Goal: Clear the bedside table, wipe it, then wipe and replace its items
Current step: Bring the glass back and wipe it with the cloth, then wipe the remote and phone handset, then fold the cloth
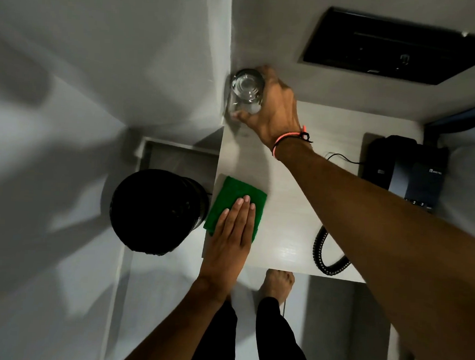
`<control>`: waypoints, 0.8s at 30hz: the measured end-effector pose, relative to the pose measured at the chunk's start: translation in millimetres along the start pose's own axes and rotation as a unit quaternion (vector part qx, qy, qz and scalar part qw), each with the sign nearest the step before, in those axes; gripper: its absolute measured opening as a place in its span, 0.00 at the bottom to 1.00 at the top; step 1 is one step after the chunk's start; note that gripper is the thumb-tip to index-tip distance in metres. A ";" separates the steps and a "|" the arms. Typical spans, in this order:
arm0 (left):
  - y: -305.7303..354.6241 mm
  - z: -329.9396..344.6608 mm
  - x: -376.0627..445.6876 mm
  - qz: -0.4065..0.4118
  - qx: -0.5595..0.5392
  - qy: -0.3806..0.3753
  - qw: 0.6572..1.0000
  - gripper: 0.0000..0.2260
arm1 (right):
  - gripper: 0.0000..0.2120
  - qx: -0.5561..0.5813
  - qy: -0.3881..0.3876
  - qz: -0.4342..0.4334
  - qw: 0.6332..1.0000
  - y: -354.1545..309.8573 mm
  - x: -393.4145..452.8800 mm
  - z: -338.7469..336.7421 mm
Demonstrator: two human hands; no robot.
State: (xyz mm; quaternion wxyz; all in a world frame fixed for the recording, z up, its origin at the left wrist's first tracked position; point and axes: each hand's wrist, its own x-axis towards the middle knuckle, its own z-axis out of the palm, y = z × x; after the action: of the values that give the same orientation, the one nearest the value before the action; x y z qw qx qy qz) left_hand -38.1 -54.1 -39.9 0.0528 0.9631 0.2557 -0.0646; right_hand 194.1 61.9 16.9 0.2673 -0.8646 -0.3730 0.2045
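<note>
On the pale counter point(292, 183) in a white corner, the right hand point(275, 106) grips the glass point(247, 89) at the far-left edge; lift straight, while the flat left hand point(231, 230) steadies the cloth point(229, 196).

dim, soft-shadowed, blurred wide-angle edges

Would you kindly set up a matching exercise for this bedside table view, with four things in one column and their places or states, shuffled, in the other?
Things:
1. glass
2. green cloth
3. telephone
4. black bin

Places or states:
A. on the floor left of the bedside table
B. gripped by the right hand at the table's far left corner
C. flat under the open left hand at the table's near left edge
D. on the table's right side

Pairs: 1-B, 2-C, 3-D, 4-A
</note>
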 end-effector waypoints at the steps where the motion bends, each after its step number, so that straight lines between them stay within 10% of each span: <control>1: -0.1 -0.5 0.6 0.002 0.001 -0.006 1.000 0.28 | 0.41 0.030 -0.008 0.009 0.999 2.5 -3.4 -1.8; 12: -0.2 -37.5 24.3 0.061 0.025 -0.005 0.998 0.20 | 0.43 -0.243 -0.075 -0.016 0.967 82.0 -126.1 -25.2; 18: 24.2 -93.3 54.3 0.072 0.014 -0.009 0.997 0.35 | 0.41 -0.231 -0.006 0.069 0.971 98.7 -174.8 -66.1; 24: 100.4 -174.5 83.6 0.208 -0.064 0.095 0.971 0.29 | 0.42 -0.211 0.140 0.174 0.952 117.2 -227.5 -163.0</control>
State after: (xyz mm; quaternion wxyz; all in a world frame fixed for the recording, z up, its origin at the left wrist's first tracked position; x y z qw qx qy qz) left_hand 101.0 -76.7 126.4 0.1024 0.9915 0.0569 0.0558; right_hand 201.8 -228.1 106.0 0.0889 -0.9727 -0.2106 0.0410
